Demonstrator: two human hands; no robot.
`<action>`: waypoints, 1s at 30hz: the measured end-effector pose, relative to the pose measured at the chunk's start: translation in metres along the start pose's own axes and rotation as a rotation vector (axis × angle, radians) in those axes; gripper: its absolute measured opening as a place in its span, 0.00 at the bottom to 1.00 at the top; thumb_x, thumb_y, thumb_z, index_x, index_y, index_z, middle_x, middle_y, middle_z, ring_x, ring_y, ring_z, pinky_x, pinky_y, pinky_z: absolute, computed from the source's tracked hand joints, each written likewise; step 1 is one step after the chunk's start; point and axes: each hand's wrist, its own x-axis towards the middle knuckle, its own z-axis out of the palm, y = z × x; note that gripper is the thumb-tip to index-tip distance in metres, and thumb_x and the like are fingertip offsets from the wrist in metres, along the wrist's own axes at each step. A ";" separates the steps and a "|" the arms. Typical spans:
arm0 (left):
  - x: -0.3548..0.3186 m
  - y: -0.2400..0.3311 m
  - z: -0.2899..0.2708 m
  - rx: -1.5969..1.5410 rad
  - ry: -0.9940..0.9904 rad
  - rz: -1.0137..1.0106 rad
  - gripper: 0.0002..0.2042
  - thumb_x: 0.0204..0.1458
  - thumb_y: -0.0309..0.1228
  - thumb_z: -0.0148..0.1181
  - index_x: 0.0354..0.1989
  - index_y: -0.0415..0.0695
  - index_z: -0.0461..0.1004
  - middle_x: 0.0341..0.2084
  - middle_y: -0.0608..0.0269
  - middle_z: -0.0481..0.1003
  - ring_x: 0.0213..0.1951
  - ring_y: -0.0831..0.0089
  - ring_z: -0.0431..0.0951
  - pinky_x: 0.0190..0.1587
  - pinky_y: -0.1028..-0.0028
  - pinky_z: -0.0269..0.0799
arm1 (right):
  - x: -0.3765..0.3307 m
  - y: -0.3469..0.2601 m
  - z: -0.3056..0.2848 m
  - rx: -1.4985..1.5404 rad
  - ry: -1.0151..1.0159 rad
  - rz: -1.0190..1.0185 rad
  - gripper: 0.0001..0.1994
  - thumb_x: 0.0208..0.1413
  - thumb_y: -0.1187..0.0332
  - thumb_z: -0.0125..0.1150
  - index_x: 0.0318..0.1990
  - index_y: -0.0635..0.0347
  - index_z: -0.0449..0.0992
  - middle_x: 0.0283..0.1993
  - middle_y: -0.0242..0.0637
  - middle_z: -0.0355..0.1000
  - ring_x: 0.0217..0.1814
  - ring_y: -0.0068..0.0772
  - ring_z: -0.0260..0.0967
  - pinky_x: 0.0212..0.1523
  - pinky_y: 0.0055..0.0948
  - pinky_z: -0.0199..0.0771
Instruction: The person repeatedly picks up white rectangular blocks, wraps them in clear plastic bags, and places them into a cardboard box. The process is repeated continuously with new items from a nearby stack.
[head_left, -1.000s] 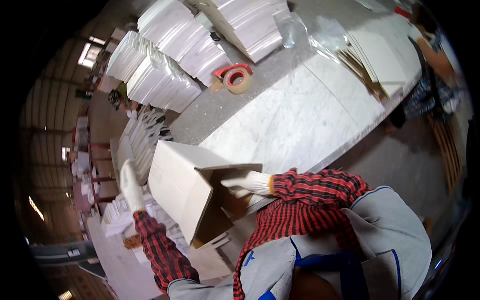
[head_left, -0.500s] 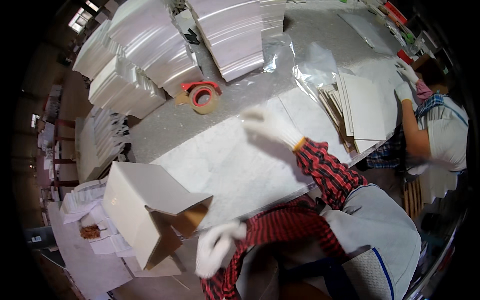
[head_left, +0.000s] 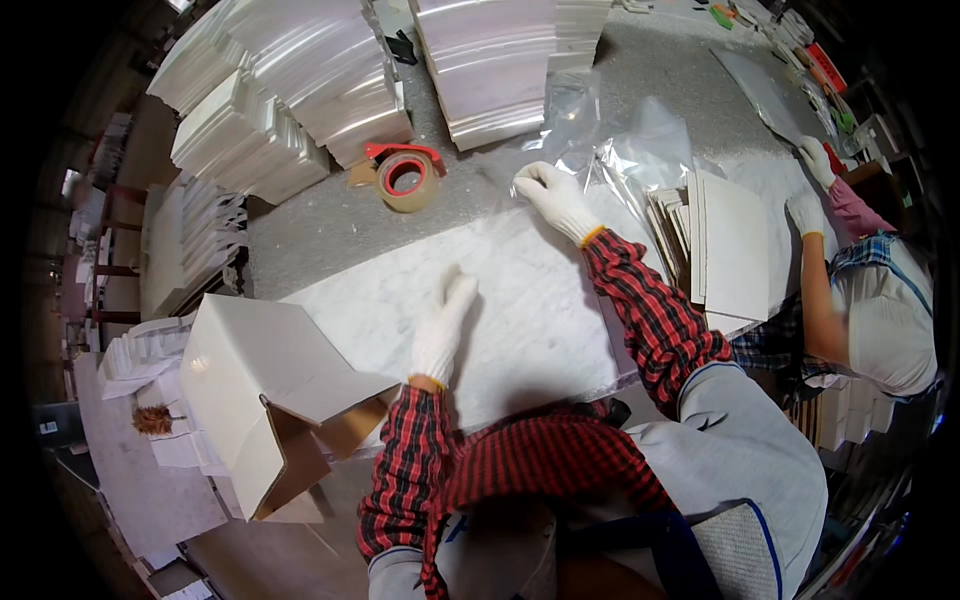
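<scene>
My right hand (head_left: 557,203), in a white knit glove, is at the far edge of the white marble-patterned slab (head_left: 520,330). Its thumb and fingers pinch the edge of a crumpled sheet of clear plastic film (head_left: 640,140). My left hand (head_left: 447,322), gloved alike, hovers over the slab's left part, fingers drawn together and nothing visible in them. Left of it an open white cardboard box (head_left: 265,345) lies on its side, brown inside. A tape dispenser (head_left: 405,185) with a red handle and a roll of clear tape sits beyond the slab.
Tall stacks of white panels (head_left: 310,75) rise at the far left, with another stack (head_left: 490,75) beside them. Flat cardboard pieces (head_left: 730,240) lean at the slab's right end. A co-worker (head_left: 880,290) with gloved hands stands at the right. A brown brush (head_left: 153,419) lies far left.
My left hand has come from beside the box up over the slab and its fingers have drawn together. My right hand has moved right and away, closing on the film.
</scene>
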 end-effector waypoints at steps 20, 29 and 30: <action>0.066 0.040 0.054 -0.410 -0.064 0.096 0.30 0.55 0.29 0.71 0.66 0.40 0.67 0.46 0.59 0.78 0.49 0.71 0.79 0.48 0.70 0.77 | -0.069 -0.066 -0.036 0.152 -0.223 0.150 0.22 0.59 0.57 0.67 0.54 0.66 0.80 0.49 0.42 0.80 0.50 0.31 0.76 0.53 0.32 0.75; 0.012 0.010 0.015 -0.296 0.192 0.075 0.17 0.63 0.36 0.64 0.55 0.40 0.75 0.39 0.69 0.76 0.34 0.79 0.75 0.32 0.79 0.71 | 0.023 -0.019 -0.078 -0.390 0.324 -0.025 0.15 0.59 0.61 0.61 0.48 0.59 0.83 0.51 0.44 0.81 0.52 0.41 0.79 0.52 0.38 0.78; -0.005 -0.004 0.004 -0.253 0.213 0.042 0.17 0.65 0.38 0.62 0.55 0.39 0.75 0.38 0.68 0.77 0.32 0.78 0.76 0.33 0.78 0.72 | 0.050 -0.004 -0.102 -0.654 0.471 0.021 0.16 0.60 0.60 0.59 0.49 0.58 0.83 0.52 0.44 0.80 0.53 0.42 0.79 0.52 0.39 0.79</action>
